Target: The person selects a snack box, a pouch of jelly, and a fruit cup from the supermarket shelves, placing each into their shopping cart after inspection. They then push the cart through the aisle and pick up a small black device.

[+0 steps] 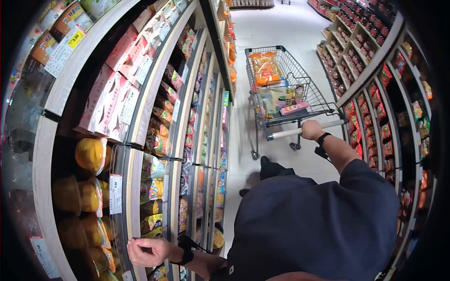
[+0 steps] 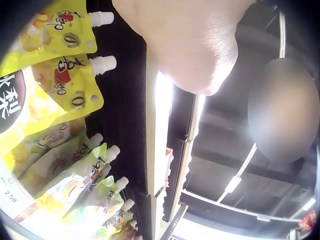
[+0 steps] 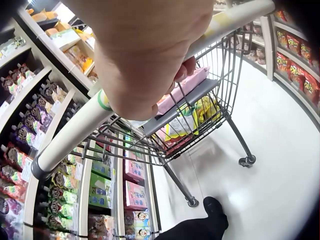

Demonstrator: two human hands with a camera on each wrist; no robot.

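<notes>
My right hand (image 1: 311,130) grips the pale handle (image 1: 335,123) of a wire shopping cart (image 1: 280,48). In the right wrist view its fingers curl over the handle bar (image 3: 75,132). The cart holds a large orange bag (image 1: 265,70), a pink package (image 1: 294,108) and other colourful packs. My left hand (image 1: 149,252) is at the front edge of the left shelf (image 1: 134,201), its fingers loosely bent and nothing visible in them. Yellow spouted pouches (image 2: 62,75) stand on a shelf beside it in the left wrist view.
Cups of yellow fruit (image 1: 90,154), pink boxes (image 1: 101,100) and bagged snacks fill the left shelves. On the right, another shelf carries red packets (image 1: 354,124). The pale aisle floor (image 1: 272,28) runs ahead past the cart. My shoe (image 3: 214,206) is behind the cart's wheels.
</notes>
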